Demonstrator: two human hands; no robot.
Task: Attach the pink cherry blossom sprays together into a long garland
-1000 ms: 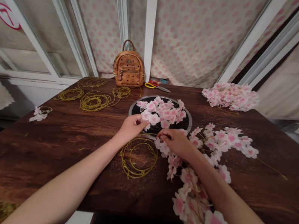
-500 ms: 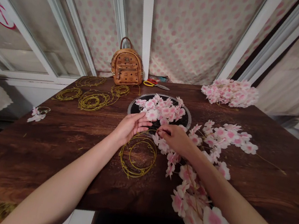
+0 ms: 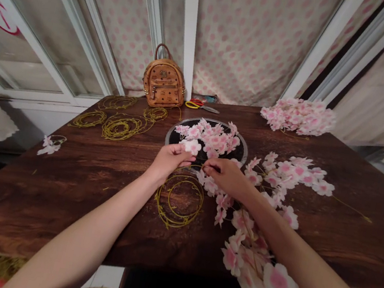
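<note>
My left hand (image 3: 171, 160) is closed, its thumb and fingers pinching a single white-and-pink artificial flower (image 3: 191, 147) at the near rim of a round black tray (image 3: 243, 147). Just to its right, my right hand (image 3: 225, 175) is closed in a pinch on a thin green stem (image 3: 196, 166) that stretches between the two hands. A garland of artificial blossoms (image 3: 243, 221) hangs below my right hand and forearm toward the table's near edge. More loose pink blossoms (image 3: 218, 138) are heaped in the tray. Below my hands lies a coiled green stem (image 3: 179, 202).
Several green stem coils (image 3: 121, 127) lie at the left back, near a brown backpack (image 3: 165, 83) and scissors (image 3: 201, 106). A flower bundle (image 3: 299, 117) sits at the back right, a blossom sprig (image 3: 293, 173) in front of it. One small sprig (image 3: 50, 145) lies far left.
My left fingers, spread beside the flower before, have closed on it. The right hand keeps its pinch in nearly the same place. The view has shifted slightly.
</note>
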